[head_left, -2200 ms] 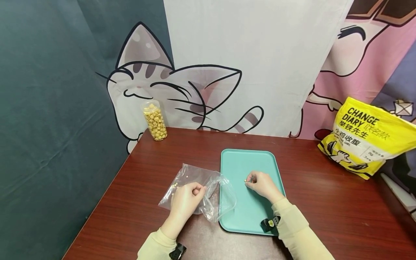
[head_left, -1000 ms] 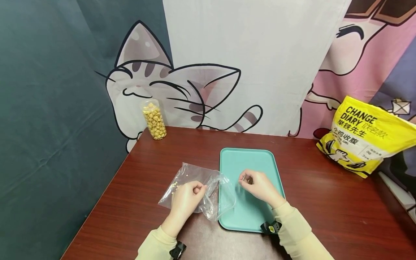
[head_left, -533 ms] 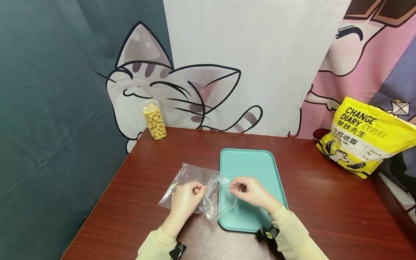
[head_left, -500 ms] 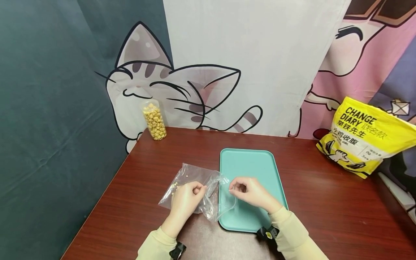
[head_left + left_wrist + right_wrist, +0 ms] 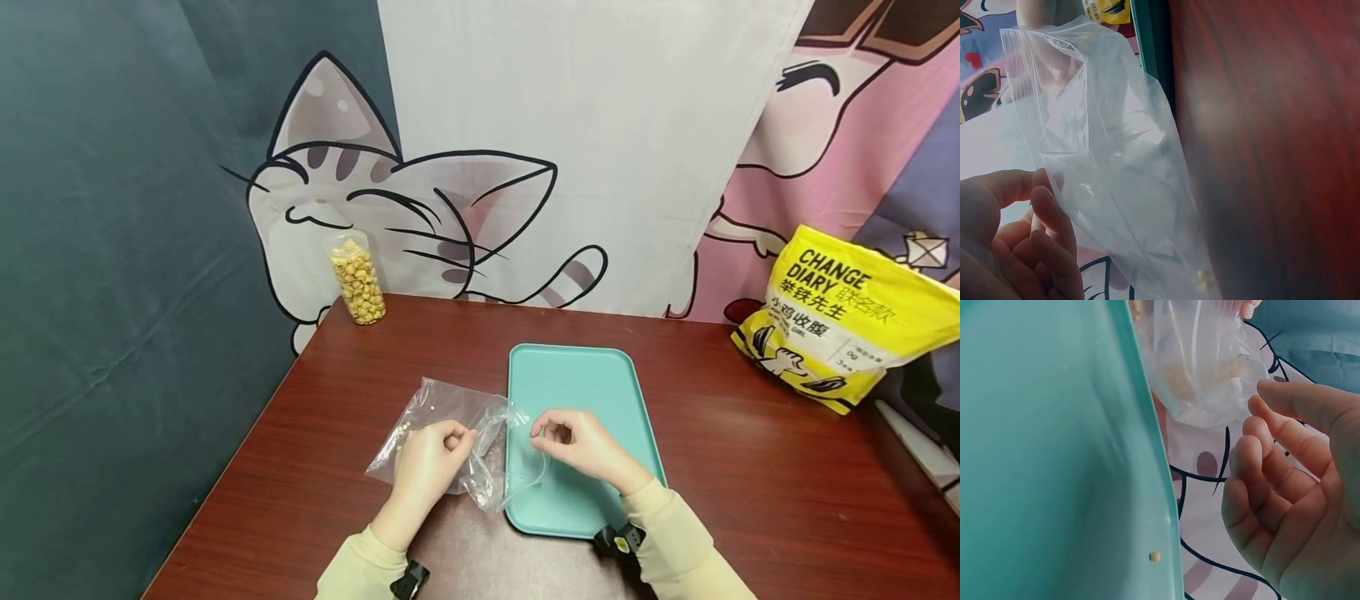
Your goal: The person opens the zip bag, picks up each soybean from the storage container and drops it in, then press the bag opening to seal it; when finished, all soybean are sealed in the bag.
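Note:
My left hand [image 5: 431,462] pinches the edge of a clear zip bag [image 5: 486,477], which lies on the table with its mouth end over a teal tray [image 5: 573,375]. Several small yellowish pellets [image 5: 403,428] lie at the bag's far left; in the left wrist view a pellet clump [image 5: 1204,280] shows near its bottom. Close by the bag's mouth, above the tray, hovers my right hand [image 5: 581,446]. Its thumb and index tips are close together, the other fingers loosely curled; I cannot tell whether a pellet is between them. One pellet [image 5: 1155,556] lies inside the tray's edge in the right wrist view.
A clear jar of popcorn [image 5: 358,279] stands at the table's back left corner. On the right leans a big yellow snack bag [image 5: 840,317]. A cartoon cat backdrop [image 5: 480,208] hangs behind the reddish-brown table [image 5: 450,333].
My right hand, earlier pinching a visible pellet over the middle of the tray, has moved left to the bag's mouth. The left hand and the bag have stayed in place.

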Available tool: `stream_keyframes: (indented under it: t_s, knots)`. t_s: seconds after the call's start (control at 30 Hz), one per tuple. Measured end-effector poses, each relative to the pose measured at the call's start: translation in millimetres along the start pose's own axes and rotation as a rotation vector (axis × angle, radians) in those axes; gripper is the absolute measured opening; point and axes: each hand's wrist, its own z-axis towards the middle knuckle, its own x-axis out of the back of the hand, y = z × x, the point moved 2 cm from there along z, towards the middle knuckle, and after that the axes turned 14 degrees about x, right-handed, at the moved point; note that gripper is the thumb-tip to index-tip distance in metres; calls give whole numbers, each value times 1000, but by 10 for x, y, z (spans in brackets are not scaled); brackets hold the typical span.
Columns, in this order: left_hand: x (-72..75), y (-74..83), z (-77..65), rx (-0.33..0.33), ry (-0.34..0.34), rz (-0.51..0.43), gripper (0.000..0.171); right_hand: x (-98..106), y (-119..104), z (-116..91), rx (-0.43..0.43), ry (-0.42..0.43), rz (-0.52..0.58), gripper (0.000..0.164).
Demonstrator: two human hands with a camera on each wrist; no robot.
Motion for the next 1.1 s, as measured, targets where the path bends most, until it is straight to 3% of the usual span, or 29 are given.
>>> stream_keyframes:
  t_s: [0.33, 1.1]
  knots:
    - [-4, 10, -6, 24, 4, 2, 11, 65, 123, -19, -57, 57, 21, 9]
    - [-10, 1, 7, 26, -17, 1, 12, 200, 460, -67, -197, 78, -140, 5]
